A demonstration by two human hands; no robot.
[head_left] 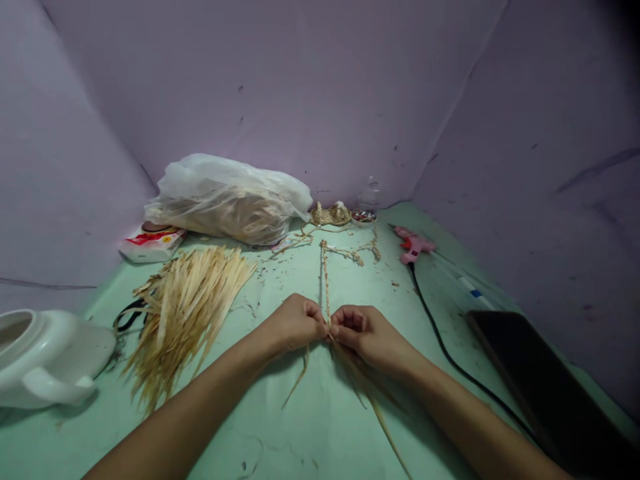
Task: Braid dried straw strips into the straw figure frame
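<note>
A thin twisted cord of dried plant fiber (327, 283) runs from the middle of the table toward me. Both hands meet at its near end. My left hand (300, 323) pinches the fiber cord from the left, thumb and forefinger pressed together. From the other side my right hand (364, 333) also pinches it, fingers curled. Loose fiber strands (380, 413) trail from under the hands toward the front. The exact crossing of the strands is hidden by my fingertips. To the left lies a spread bundle of dried strips (193, 307), pale at one end and browner at the other.
A white plastic bag (230, 200) lies along the back wall beside a red-and-white packet (153, 245). A coiled braid (330, 214) sits behind the cord. On the right are a pink glue gun (414, 244), its black cable (440, 347) and a dark phone-like slab (540, 380). A white pitcher (50, 357) stands left.
</note>
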